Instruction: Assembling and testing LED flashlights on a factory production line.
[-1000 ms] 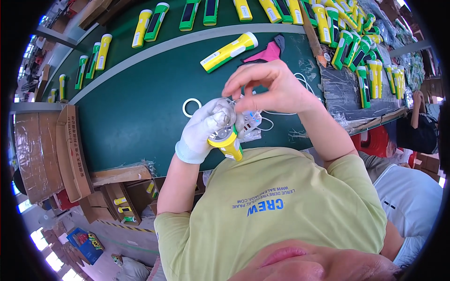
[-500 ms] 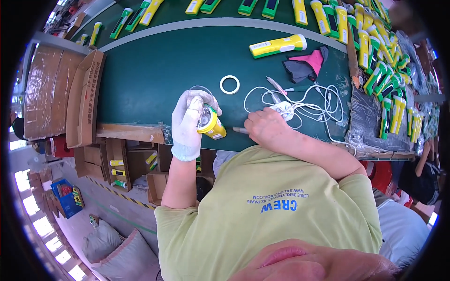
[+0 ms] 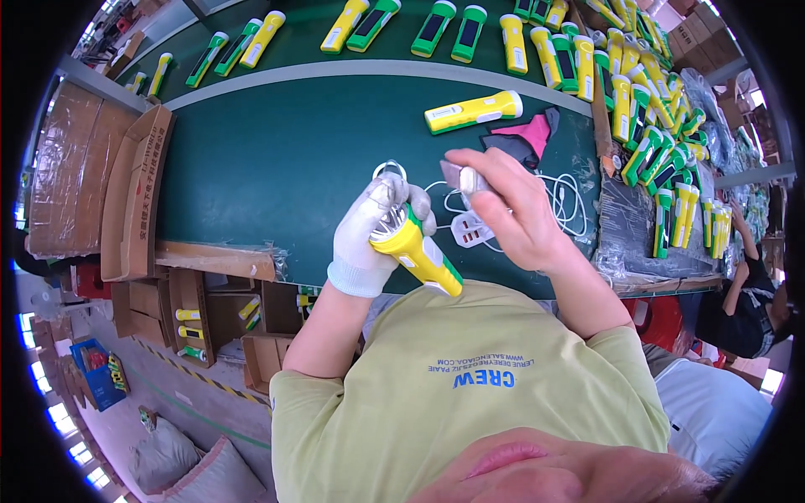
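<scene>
My left hand (image 3: 369,226), in a white glove, is closed round a yellow and green flashlight (image 3: 422,260). The flashlight's wide head points up-left with its shiny inside showing; its body slants down-right toward my shirt. Just above the gloved fingers a pale ring (image 3: 390,168) shows; I cannot tell whether it is held or lies on the table behind. My bare right hand (image 3: 518,210) is raised above the cables, its fingers closed on a short flat grey tool with a pale handle (image 3: 464,178). The tool's exact kind is unclear.
Beyond my hands, another flashlight (image 3: 474,111) lies on the green table (image 3: 251,168) by a pink and grey cloth (image 3: 528,138). White cables (image 3: 570,205) and a white charging block (image 3: 471,229) sit under my right hand. Many flashlights (image 3: 662,159) are heaped at right; a cardboard tray (image 3: 138,197) stands left.
My right hand has lifted off the table with the grey tool. My left hand has moved right and turned the flashlight, its head now up-left. The whole view has shifted slightly.
</scene>
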{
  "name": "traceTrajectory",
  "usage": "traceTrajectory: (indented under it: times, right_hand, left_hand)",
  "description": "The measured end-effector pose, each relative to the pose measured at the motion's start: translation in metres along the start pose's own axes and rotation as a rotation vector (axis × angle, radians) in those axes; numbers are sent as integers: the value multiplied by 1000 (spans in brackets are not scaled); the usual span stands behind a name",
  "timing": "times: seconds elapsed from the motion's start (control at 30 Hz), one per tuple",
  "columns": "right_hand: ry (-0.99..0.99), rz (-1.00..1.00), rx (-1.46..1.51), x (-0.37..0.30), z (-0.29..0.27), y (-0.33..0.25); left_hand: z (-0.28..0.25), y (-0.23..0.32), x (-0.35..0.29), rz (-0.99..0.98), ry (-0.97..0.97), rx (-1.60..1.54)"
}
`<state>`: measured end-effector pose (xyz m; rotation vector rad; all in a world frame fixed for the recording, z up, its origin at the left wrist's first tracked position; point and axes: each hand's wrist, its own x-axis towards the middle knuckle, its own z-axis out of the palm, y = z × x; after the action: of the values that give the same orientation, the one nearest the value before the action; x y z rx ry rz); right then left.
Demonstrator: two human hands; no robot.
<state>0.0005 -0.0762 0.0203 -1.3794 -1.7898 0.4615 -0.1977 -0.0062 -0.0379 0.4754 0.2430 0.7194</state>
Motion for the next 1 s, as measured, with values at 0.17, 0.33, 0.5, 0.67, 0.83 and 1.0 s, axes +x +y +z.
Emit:
traceTrajectory:
  times: [0.17,0.33,0.5,0.67,0.83,1.0]
  right_hand:
    - [100,-25,5,-6,11,20]
    - [-22,55,213,-4,6,8]
    - [-131,-107,-104,1,0,11]
    - [-146,-180,-319,2,2,3]
    - [-129,-241,-333,1,-1,6]
    - [-123,-280,-355,-1,-1,5]
  left_hand:
    - [-1,-9,8,-90,-34,-57]
    - [4,-11,6,-64,38,51]
    - [3,-14,5,-19,182,280]
    - [13,-14,6,-28,185,304]
    - [11,-15,6,-81,143,220]
    - [2,-18,8,-120,53,174]
